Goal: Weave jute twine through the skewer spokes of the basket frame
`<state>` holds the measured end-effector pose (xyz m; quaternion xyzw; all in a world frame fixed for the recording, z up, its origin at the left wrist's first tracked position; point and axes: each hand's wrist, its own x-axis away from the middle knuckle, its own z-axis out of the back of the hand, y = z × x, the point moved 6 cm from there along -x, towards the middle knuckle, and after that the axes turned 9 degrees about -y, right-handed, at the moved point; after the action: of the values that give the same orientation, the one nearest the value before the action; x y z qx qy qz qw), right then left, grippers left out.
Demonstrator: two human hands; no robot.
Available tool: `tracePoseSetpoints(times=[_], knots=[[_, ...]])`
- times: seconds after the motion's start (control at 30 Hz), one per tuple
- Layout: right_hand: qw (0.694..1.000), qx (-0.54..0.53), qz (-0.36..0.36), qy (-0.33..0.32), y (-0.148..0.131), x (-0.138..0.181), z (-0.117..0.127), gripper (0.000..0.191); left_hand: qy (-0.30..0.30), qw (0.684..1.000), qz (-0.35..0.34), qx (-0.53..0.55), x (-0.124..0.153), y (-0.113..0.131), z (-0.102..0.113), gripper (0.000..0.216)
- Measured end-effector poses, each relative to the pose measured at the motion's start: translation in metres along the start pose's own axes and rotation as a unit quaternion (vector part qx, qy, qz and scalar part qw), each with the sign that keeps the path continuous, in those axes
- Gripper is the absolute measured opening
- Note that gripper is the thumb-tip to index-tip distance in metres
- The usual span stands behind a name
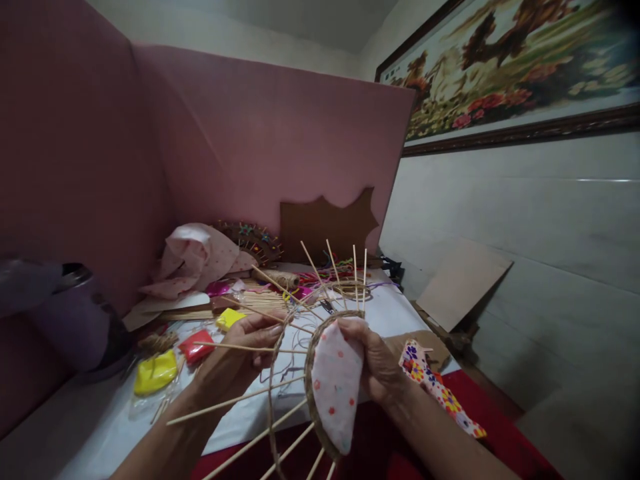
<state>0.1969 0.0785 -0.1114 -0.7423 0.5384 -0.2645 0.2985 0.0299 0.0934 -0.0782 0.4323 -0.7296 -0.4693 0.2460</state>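
Observation:
I hold a half-woven basket base (331,387) on edge in front of me: a round disc faced with white dotted fabric, rimmed with brown twine, with several thin wooden sticks (240,398) fanning outward. My right hand (377,363) grips the disc's upper right edge, fingers closed on it. My left hand (240,357) is closed in a pinch on the twine and sticks at the disc's left side. A loose loop of twine (273,400) hangs below that hand.
A white-covered table (100,427) carries yellow (155,372) and red (196,345) packets, a bundle of sticks (240,303), pink dotted fabric (197,257) and colourful cords. A dark purple vessel (60,313) stands left. Pink panels back the table. Flowered cloth (435,383) lies right, cardboard (463,283) leans on the wall.

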Motion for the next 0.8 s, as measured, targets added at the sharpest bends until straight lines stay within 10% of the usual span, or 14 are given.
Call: tracePoseSetpoints(times=[0.3,0.8], knots=[[0.997,-0.043,-0.045,-0.040,0.010,0.005,-0.004,0.016,-0.088,0.988,0.061,0.114,0.009,-0.010,-0.012,0.038],[0.996,-0.042,-0.046,-0.061,0.012,0.005,-0.003,0.016,-0.065,0.987,0.056,0.139,0.009,-0.012,-0.013,0.034]])
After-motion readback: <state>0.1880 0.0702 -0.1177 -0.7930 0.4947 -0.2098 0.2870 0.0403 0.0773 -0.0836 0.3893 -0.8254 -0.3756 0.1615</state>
